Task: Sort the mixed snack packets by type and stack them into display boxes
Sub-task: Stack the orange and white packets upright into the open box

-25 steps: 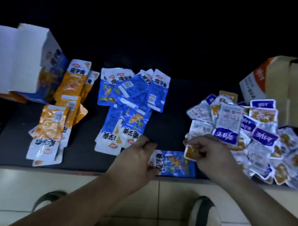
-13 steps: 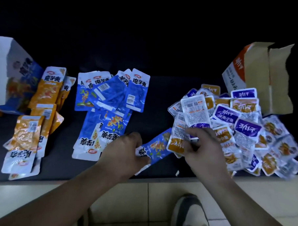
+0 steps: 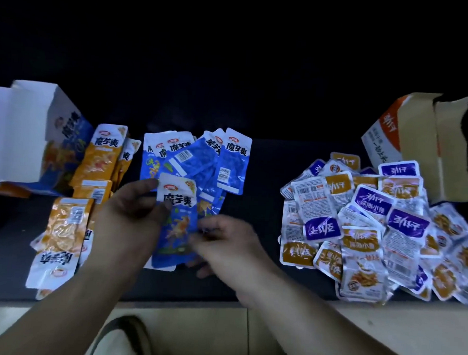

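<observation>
My left hand (image 3: pixel 130 215) pinches a blue snack packet (image 3: pixel 176 223) near its white top and holds it upright over the blue pile (image 3: pixel 201 159) in the middle of the dark table (image 3: pixel 262 178). My right hand (image 3: pixel 221 246), blurred, touches the packet's lower right edge with curled fingers. Orange packets (image 3: pixel 64 223) lie at the left. A heap of small purple and orange packets (image 3: pixel 373 223) lies at the right.
An open white and blue display box (image 3: pixel 28 130) stands at the far left. An open brown and orange box (image 3: pixel 422 142) stands at the far right behind the heap. The table's front edge (image 3: pixel 181 304) runs below my hands, with tiled floor and a shoe beneath.
My left hand lifted the blue packet from the front edge and carried it left over the blue pile, now upright. My right hand left the small-packet heap and came to the blue packet.
</observation>
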`<state>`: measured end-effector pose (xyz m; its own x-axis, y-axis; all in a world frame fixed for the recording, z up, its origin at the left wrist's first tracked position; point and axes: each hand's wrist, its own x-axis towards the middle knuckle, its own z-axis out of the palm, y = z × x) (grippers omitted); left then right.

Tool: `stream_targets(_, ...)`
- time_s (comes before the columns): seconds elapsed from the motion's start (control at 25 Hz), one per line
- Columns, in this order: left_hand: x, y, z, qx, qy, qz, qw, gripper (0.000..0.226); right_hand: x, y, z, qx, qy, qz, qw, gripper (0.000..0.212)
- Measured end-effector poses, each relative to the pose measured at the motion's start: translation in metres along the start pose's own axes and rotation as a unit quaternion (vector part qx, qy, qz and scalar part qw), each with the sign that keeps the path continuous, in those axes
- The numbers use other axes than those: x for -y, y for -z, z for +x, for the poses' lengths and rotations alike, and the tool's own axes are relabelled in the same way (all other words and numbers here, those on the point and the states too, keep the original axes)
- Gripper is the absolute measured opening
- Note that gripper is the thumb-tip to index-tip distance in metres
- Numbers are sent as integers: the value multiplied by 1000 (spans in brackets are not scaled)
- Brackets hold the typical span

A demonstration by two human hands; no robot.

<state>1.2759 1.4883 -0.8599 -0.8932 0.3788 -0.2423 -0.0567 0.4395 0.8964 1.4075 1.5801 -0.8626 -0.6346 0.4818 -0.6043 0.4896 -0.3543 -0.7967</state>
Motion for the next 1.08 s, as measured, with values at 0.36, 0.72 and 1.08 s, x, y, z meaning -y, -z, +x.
stream_targets(0.36,13,-36,-20,29,-281,268,921,47,-20,67,-14,-103,100,-70,987,15)
stream_targets(0.72,-66,-179,-44,376,-209,334,839,98,-45,195,-50,-374,240,-324,835,29)
stream_targets(1.08,-54,-243,-48,396,-161,467,774,129,-122,255,-53,-326,76,-428,839,87)
